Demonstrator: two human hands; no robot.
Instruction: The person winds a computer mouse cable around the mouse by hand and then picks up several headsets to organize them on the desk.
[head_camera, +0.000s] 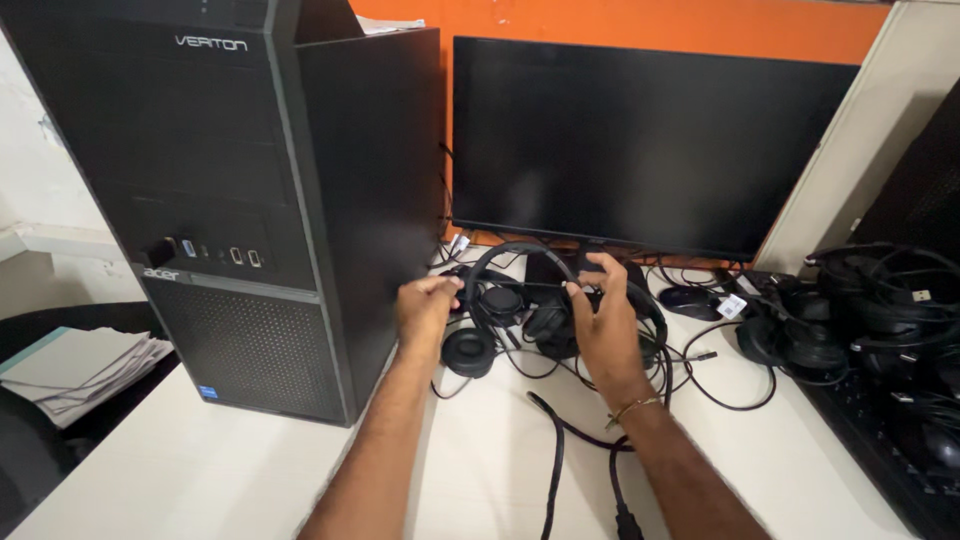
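Crosswise, headset (520, 290) between both hands

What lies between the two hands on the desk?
In the head view, black headsets with tangled cables lie between the left hand and right hand; both hands grip one headset's headband.

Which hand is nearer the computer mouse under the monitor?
Right. The right hand grips the headset just left of the mouse; the left hand is farther away, beside the tower.
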